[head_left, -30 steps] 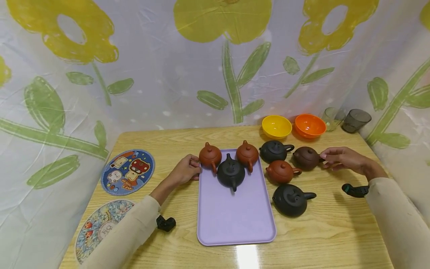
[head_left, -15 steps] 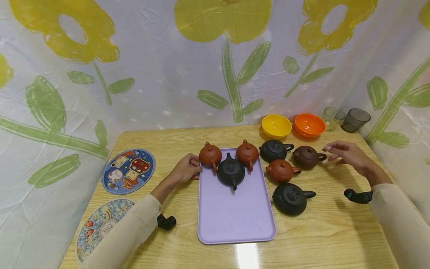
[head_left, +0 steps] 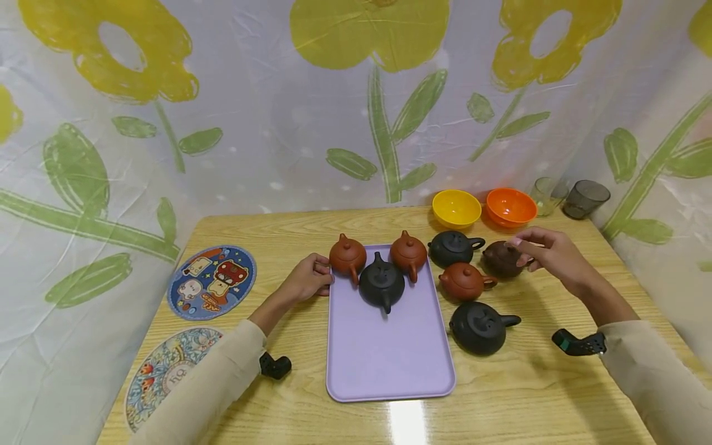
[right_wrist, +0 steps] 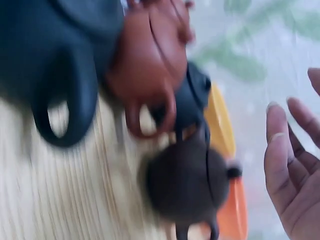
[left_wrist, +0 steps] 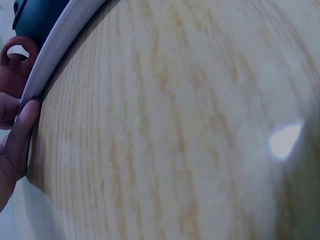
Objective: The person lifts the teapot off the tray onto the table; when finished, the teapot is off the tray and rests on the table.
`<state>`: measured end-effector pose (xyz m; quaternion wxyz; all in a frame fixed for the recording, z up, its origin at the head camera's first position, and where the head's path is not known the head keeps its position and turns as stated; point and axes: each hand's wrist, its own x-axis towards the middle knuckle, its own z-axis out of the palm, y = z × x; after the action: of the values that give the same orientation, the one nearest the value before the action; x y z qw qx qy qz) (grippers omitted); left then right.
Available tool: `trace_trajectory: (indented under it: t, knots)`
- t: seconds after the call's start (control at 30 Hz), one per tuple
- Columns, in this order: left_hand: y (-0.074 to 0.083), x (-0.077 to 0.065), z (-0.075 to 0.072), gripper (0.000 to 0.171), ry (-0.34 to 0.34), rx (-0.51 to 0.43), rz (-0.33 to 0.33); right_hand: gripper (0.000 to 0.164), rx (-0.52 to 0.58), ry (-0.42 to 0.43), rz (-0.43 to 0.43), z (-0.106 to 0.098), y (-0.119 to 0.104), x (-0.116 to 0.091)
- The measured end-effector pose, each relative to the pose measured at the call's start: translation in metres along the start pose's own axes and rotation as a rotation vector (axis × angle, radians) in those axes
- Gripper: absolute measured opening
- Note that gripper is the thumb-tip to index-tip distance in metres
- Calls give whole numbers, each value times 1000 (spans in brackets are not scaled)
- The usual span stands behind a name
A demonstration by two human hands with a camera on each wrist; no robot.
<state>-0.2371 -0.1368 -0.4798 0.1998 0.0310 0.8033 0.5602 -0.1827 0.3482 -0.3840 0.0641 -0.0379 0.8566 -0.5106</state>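
Brown teapot [head_left: 496, 261], right hand [head_left: 549, 254] nearest!
Spout [head_left: 486, 251] left, handle [right_wrist: 182, 231] right; that hand hangs above, fingers loose, nothing held; left hand [head_left: 308, 278] pinches the tray [head_left: 389, 364].

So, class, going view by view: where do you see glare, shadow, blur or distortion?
Head view: white glare on the table below the purple tray, soft shadow beside the right sleeve; left wrist view: a small bright patch on the table, the tray's edge looking bowed, probably lens distortion; right wrist view: the dark brown teapot blurred, the right hand sharper.
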Motion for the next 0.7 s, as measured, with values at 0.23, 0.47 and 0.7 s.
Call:
trace_trajectory:
  t: [0.23,0.47,0.7]
  knots:
    - [-1,-1,2,47,10,-1,-7,38,13,-70,25,35,-25,-6]
    - [-2,0,2,47,15,20,-15,35,51,-129,44,67,-43,-14]
    - [-1,-1,2,48,26,22,-26,33,86,-206,41,111,-55,-21]
